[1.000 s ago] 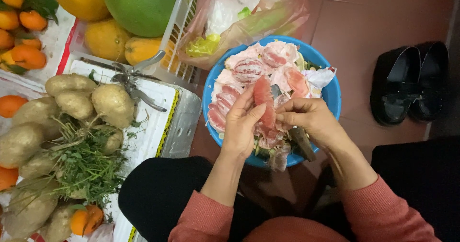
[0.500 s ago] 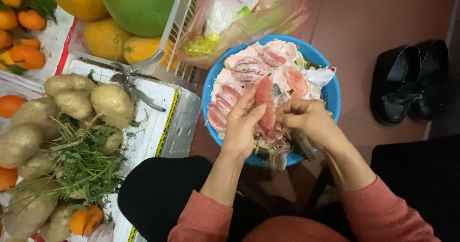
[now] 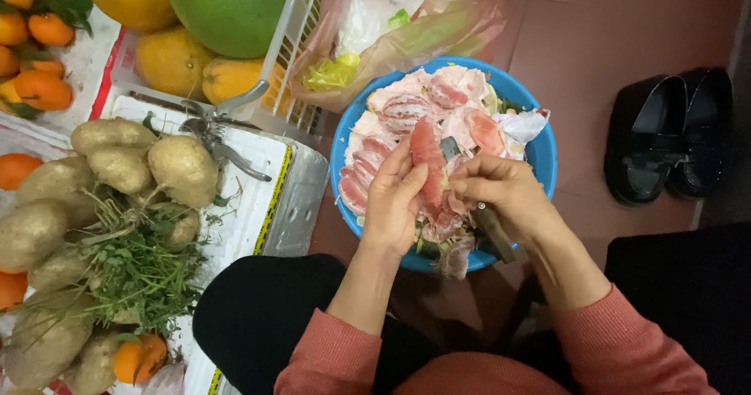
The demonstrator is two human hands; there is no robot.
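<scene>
My left hand (image 3: 391, 205) holds a pink pomelo segment (image 3: 427, 160) over a blue plastic bowl (image 3: 542, 156). My right hand (image 3: 503, 195) grips a small knife (image 3: 491, 231) with a dark handle; its blade tip (image 3: 449, 148) rests against the segment, and the fingers pinch at the segment's edge. The bowl holds several pink and white pomelo peels and membranes (image 3: 407, 109). Both forearms wear reddish sleeves.
Left of the bowl lie brown tubers with green stalks (image 3: 117, 176), shears (image 3: 215, 125), tangerines (image 3: 39, 27), and a white basket (image 3: 293, 47) with a green pomelo (image 3: 227, 4) and yellow fruit. A plastic bag (image 3: 391, 27) sits behind the bowl. Black shoes (image 3: 673, 133) stand on the tiles at right.
My right hand has shifted slightly left toward the segment and my fingers have closed nearer its edge. The left hand keeps the segment in nearly the same place.
</scene>
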